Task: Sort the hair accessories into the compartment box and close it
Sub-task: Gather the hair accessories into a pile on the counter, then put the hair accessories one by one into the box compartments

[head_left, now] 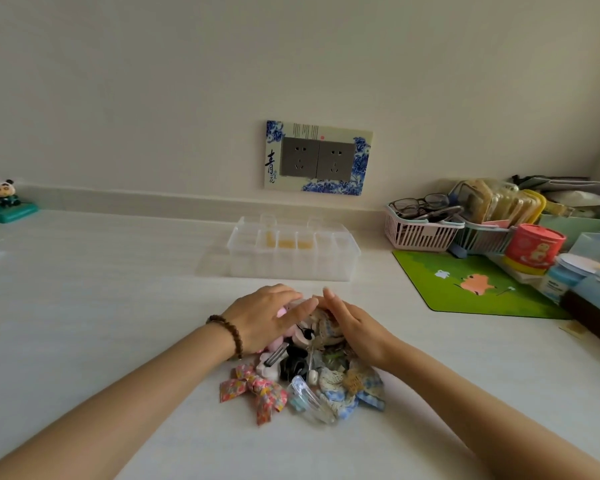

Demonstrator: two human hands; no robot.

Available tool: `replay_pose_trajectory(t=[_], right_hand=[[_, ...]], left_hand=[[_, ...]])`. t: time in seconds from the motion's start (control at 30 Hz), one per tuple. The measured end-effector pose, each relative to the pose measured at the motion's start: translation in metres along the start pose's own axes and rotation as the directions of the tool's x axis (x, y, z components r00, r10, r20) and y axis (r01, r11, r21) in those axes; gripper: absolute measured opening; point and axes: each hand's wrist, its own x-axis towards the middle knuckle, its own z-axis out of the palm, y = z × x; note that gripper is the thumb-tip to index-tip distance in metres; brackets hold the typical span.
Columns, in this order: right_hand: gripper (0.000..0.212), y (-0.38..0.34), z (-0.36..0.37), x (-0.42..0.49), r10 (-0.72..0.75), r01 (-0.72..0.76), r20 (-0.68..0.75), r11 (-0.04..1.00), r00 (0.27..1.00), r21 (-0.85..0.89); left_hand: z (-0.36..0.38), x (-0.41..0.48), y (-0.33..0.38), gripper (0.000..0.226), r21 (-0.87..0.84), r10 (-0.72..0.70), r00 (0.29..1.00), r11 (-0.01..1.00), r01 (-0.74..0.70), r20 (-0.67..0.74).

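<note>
A heap of hair accessories [309,372] lies on the white table in front of me: a floral fabric bow [257,393], a clear clip [310,398], black clips, and blue and lace bows [357,386]. My left hand [264,315], with a bead bracelet on the wrist, rests on the pile's far left side over pink pieces. My right hand [355,325] rests on its far right side, fingers straight. Behind the pile stands the clear compartment box [291,254], lid open, with yellowish items in its middle cells.
A green mat [471,285] lies at the right. Behind it stand a pink basket with glasses [420,223], a red tin [532,245] and other clutter. A panda figurine [6,202] sits far left. A wall socket [317,157] is behind the box.
</note>
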Motion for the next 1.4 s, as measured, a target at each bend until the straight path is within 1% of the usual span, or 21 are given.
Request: replay_pose_trajectory(t=[0.07, 0.1, 0.17, 0.23, 0.3, 0.33, 0.37, 0.4, 0.5, 0.63, 0.77, 0.8, 0.87, 0.9, 0.93, 0.97, 1.03, 1.07, 1.1, 1.27, 1.4], right_hand=[[0.076, -0.010, -0.012, 0.005, -0.069, 0.064, -0.058, 0.995, 0.996, -0.073], [0.075, -0.014, -0.022, 0.010, -0.111, 0.095, -0.122, 0.987, 0.986, -0.130], [0.071, -0.014, -0.043, 0.028, -0.177, 0.119, -0.234, 0.963, 0.956, -0.240], [0.066, -0.006, -0.060, 0.047, -0.171, 0.087, -0.261, 0.949, 0.950, -0.303], [0.060, 0.005, -0.068, 0.062, -0.106, 0.025, -0.242, 0.947, 0.964, -0.319], [0.057, 0.010, -0.068, 0.066, -0.095, 0.021, -0.227, 0.951, 0.969, -0.308], [0.055, 0.013, -0.067, 0.067, -0.091, 0.028, -0.213, 0.959, 0.973, -0.284], [0.053, 0.016, -0.066, 0.066, -0.091, 0.036, -0.203, 0.965, 0.975, -0.260], [0.054, 0.018, -0.064, 0.056, -0.094, 0.038, -0.205, 0.965, 0.974, -0.259], [0.052, 0.019, -0.063, 0.031, -0.126, 0.060, -0.243, 0.964, 0.962, -0.261], [0.053, 0.019, -0.061, 0.011, -0.136, 0.070, -0.258, 0.966, 0.957, -0.249], [0.054, 0.016, -0.059, 0.008, -0.156, 0.071, -0.285, 0.955, 0.946, -0.288], [0.053, 0.002, -0.053, 0.003, -0.269, 0.104, -0.351, 0.900, 0.897, -0.423], [0.049, -0.008, -0.050, 0.001, -0.329, 0.141, -0.356, 0.875, 0.875, -0.463], [0.044, -0.017, -0.046, 0.001, -0.355, 0.178, -0.331, 0.868, 0.874, -0.463], [0.038, -0.026, -0.041, 0.002, -0.342, 0.205, -0.279, 0.883, 0.897, -0.421], [0.032, -0.035, -0.031, 0.010, -0.247, 0.199, -0.118, 0.927, 0.962, -0.319], [0.031, -0.035, -0.026, 0.017, -0.212, 0.183, -0.060, 0.931, 0.975, -0.316], [0.032, -0.034, -0.022, 0.024, -0.191, 0.168, -0.039, 0.929, 0.981, -0.331], [0.029, -0.025, -0.009, 0.045, -0.108, 0.077, -0.104, 0.962, 0.989, -0.262], [0.031, -0.021, -0.001, 0.044, -0.088, 0.063, -0.120, 0.978, 0.989, -0.201]], left_hand=[[-0.005, 0.007, -0.005, 0.105, 0.010, 0.015, 0.999, 1.000, -0.015, -0.047], [-0.010, 0.012, -0.008, 0.108, 0.009, 0.023, 0.994, 1.000, -0.022, -0.111], [-0.023, 0.027, -0.020, 0.104, 0.047, 0.027, 0.959, 0.999, -0.014, -0.283], [-0.031, 0.044, -0.039, 0.097, 0.135, -0.013, 0.926, 0.989, 0.069, -0.376], [-0.030, 0.057, -0.059, 0.091, 0.145, -0.151, 0.932, 0.967, 0.208, -0.331], [-0.027, 0.060, -0.065, 0.091, 0.127, -0.213, 0.934, 0.958, 0.258, -0.287], [-0.023, 0.061, -0.068, 0.093, 0.111, -0.238, 0.936, 0.955, 0.274, -0.261], [-0.020, 0.061, -0.068, 0.094, 0.097, -0.235, 0.938, 0.959, 0.266, -0.255], [-0.019, 0.053, -0.060, 0.084, 0.057, -0.202, 0.946, 0.973, 0.223, -0.254], [-0.018, 0.034, -0.051, 0.091, 0.047, -0.130, 0.964, 0.988, 0.144, -0.231], [-0.015, 0.019, -0.045, 0.091, 0.039, -0.077, 0.968, 0.995, 0.088, -0.237], [-0.015, 0.016, -0.044, 0.091, 0.053, -0.059, 0.965, 0.996, 0.074, -0.255], [-0.013, 0.012, -0.043, 0.087, 0.094, -0.007, 0.953, 0.995, 0.038, -0.303], [-0.013, 0.011, -0.043, 0.086, 0.102, 0.023, 0.946, 0.995, 0.010, -0.323], [-0.014, 0.008, -0.042, 0.084, 0.101, 0.053, 0.941, 0.995, -0.021, -0.335], [-0.016, 0.006, -0.041, 0.083, 0.099, 0.080, 0.936, 0.994, -0.048, -0.343], [-0.020, 0.004, -0.045, 0.080, 0.105, 0.100, 0.929, 0.992, -0.067, -0.357], [-0.021, 0.004, -0.048, 0.079, 0.099, 0.089, 0.928, 0.993, -0.057, -0.362], [-0.022, 0.004, -0.052, 0.079, 0.076, 0.067, 0.930, 0.996, -0.042, -0.362], [-0.021, 0.003, -0.068, 0.081, -0.079, -0.015, 0.946, 0.997, -0.012, -0.324], [-0.019, 0.005, -0.067, 0.083, -0.115, -0.045, 0.942, 0.993, 0.006, -0.333]])
